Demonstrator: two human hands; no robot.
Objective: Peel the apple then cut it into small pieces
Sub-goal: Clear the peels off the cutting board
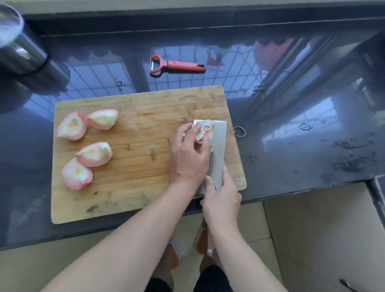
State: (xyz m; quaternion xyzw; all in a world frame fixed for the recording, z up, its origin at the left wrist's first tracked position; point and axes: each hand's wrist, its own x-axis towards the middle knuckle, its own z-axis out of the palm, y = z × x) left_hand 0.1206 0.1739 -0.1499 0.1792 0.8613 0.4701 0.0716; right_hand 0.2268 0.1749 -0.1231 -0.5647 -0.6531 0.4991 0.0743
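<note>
Dark glossy bench (296,138), wet patches to the right of the hands, window grid reflected in it. Wooden cutting board (132,165) lies on the bench, its near edge almost at the bench front; tiled floor and a drawer front below. Beyond the fingers, a red peeler (177,65) lies flat on the bench, apart from the board. A metal cylinder container (20,50) stands far left at the back. Bare board lies between the hands and four peeled apple pieces (86,146) grouped at the board's left part. Left hand (189,154): fingers curled narrow, pinching an apple piece (204,131) against the flat of the knife (217,151) blade, near the board's right edge. Right hand (222,197) grips the knife at the handle end, fingers wrapped closed around it.
</note>
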